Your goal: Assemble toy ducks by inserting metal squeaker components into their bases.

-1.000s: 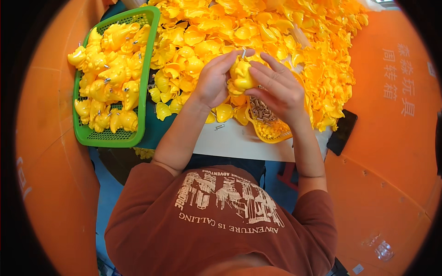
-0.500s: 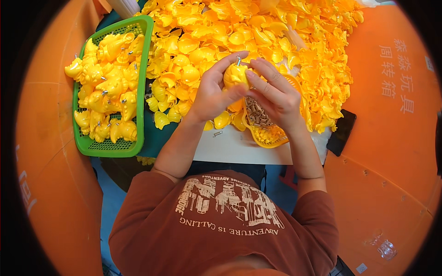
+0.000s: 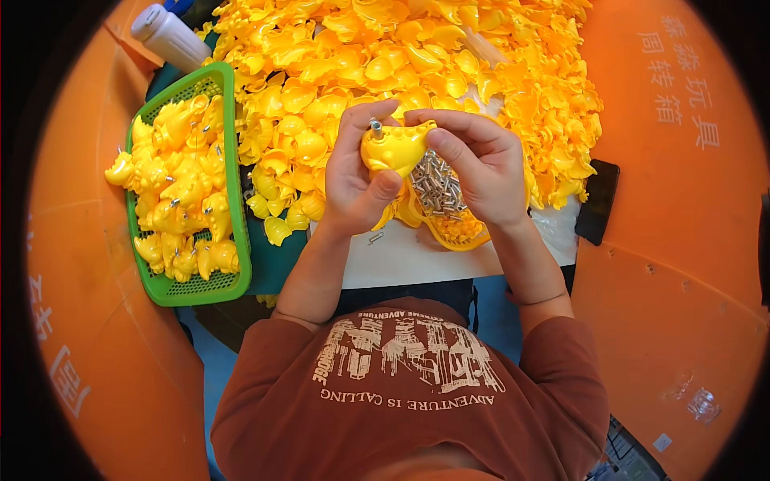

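Okay, left hand [image 3: 355,178] cradles and right hand [image 3: 484,167] pinches the yellow toy piece [image 3: 394,151], metal pin [image 3: 376,128] up, at 10 o'clock from yellow basket [image 3: 462,244]; looks like alignment, next move likely needs steady grip.

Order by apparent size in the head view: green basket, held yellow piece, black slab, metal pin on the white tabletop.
1. Green basket
2. Held yellow piece and black slab: too alike to rank, piece partly covered
3. Metal pin
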The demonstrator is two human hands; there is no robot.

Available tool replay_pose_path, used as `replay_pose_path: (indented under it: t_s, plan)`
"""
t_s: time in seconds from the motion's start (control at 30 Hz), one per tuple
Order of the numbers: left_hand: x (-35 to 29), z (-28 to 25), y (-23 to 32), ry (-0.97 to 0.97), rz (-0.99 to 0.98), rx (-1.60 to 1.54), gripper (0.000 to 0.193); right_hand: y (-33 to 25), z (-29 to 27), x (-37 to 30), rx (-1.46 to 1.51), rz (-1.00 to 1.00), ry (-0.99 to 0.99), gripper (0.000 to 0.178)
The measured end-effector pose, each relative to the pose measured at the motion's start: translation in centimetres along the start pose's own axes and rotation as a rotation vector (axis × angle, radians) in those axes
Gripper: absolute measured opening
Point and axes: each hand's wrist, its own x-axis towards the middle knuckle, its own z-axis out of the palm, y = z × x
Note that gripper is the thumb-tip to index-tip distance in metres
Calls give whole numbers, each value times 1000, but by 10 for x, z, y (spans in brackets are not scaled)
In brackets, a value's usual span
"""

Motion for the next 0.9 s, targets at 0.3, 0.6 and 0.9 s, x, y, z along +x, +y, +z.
replay_pose_path:
  t_s: [0.3,0.6,0.9]
  plan:
    - [0,5,-6,-36,156,99,47,-6,3,-10,-14,-90,40,20]
    - [0,8,-2,58,29,-149,41,8,9,-4,-7,-130,98,23]
    - [2,11,-4,147,-91,-354,40,19,4,9,103,-91,-53,40]
